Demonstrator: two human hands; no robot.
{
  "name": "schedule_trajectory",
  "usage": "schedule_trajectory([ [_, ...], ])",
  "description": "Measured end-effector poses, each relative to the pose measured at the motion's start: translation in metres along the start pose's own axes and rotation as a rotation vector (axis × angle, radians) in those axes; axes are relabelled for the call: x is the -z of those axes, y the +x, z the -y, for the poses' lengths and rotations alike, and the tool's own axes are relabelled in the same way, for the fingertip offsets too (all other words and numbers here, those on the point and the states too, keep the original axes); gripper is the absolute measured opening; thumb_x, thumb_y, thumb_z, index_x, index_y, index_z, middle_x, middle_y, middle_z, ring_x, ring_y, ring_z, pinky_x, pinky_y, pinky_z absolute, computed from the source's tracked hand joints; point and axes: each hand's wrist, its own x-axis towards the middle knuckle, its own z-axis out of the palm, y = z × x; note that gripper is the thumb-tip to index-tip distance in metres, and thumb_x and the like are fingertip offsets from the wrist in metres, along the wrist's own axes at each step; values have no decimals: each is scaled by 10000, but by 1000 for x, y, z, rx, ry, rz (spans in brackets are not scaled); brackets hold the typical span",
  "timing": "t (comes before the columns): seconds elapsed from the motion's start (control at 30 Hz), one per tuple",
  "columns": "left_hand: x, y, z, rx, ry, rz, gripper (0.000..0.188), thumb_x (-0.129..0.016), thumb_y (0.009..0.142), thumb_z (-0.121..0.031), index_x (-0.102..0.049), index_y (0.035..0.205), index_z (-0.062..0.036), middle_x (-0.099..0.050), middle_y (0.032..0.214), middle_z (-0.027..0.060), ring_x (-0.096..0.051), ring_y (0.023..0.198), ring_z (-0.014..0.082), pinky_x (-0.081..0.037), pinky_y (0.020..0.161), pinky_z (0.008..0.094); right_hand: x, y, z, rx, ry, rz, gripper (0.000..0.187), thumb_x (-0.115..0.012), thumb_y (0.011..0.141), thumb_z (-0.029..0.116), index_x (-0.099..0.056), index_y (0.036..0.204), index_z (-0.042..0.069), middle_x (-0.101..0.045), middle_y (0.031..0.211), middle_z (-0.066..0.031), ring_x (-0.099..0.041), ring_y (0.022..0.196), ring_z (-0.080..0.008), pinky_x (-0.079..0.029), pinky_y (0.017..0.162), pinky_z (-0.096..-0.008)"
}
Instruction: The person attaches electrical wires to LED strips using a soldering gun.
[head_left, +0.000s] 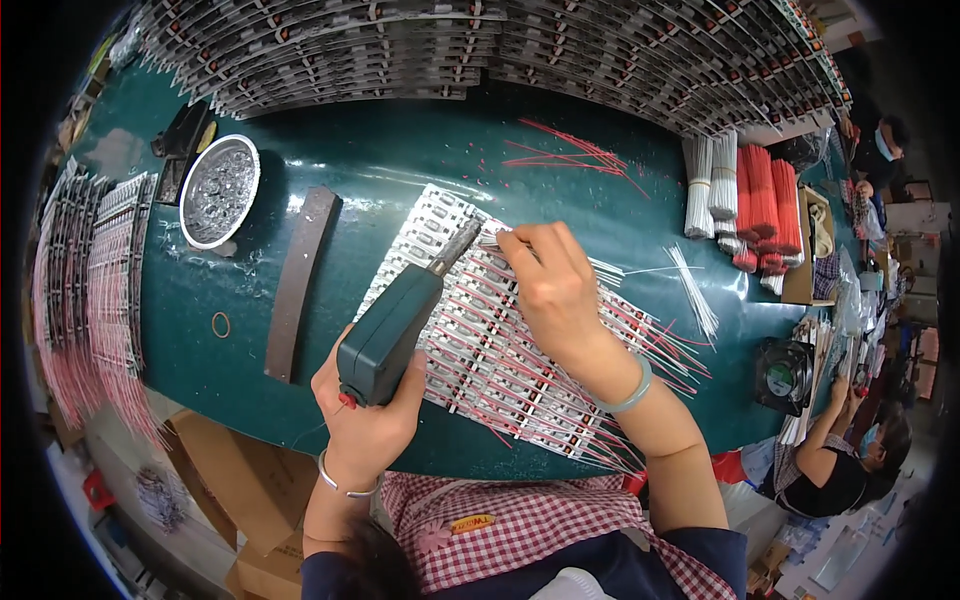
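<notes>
My left hand (372,415) is wrapped round a dark green soldering gun (392,325), whose metal tip points up and right onto a panel of small white circuit boards (432,232). My right hand (552,285) is closed in a pinch beside that tip, holding what looks like a thin wire (492,239); its end is partly hidden by the fingers. Rows of red and white wires (500,345) run across the panel and stick out past its right edge. The panel lies slanted on the green table (360,230).
Left of the panel are a brown bar (300,290), a rubber band (220,324) and a white bowl of metallic scraps (222,195). Stacked wired panels (115,270) stand far left; racked panels (350,60) line the back. Wire bundles (757,200) and a small fan (783,376) are right, near a co-worker (840,465).
</notes>
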Motion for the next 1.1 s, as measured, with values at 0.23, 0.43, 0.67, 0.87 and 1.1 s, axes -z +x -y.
schedule_trajectory([
  [0.23, -4, 0, 2, -30, 36, 12, 215, -702, 755, 36, -648, 963, 39, -657, 865, 80, -609, 713, 133, -491, 651, 256, -1, -1, -3, 31, -15, 19, 297, -618, 684, 8, -646, 976, -41, -567, 911, -112, -549, 826, -259, -483, 700, -354],
  [0.43, -7, 0, 2, -90, 72, 10, 187, -690, 747, 50, -646, 927, 25, -621, 819, 97, -596, 665, 172, -470, 603, 274, -2, 0, -2, 46, -27, 19, 295, -616, 682, 11, -647, 970, -45, -562, 899, -112, -546, 817, -260, -478, 689, -353],
  [0.67, -6, 1, 1, -138, 115, 24, 174, -693, 744, 46, -641, 909, 30, -618, 795, 99, -593, 633, 184, -467, 582, 283, -2, 0, -2, 36, -30, 20, 290, -616, 672, 8, -649, 955, -48, -561, 898, -112, -546, 816, -259, -476, 687, -353],
  [0.87, -5, 2, -1, -149, 115, 1, 169, -692, 749, 43, -638, 910, 42, -625, 799, 93, -595, 643, 164, -473, 592, 266, -3, 0, -1, 38, -25, 14, 291, -619, 663, 3, -649, 949, -47, -560, 895, -114, -545, 813, -258, -474, 687, -350],
  [1.1, -7, 2, 2, -141, 109, 26, 172, -690, 747, 54, -639, 910, 34, -609, 784, 97, -584, 623, 185, -464, 574, 280, -4, -1, -1, 31, -36, 7, 281, -618, 670, 10, -647, 944, -44, -558, 894, -112, -541, 809, -254, -473, 687, -348],
])
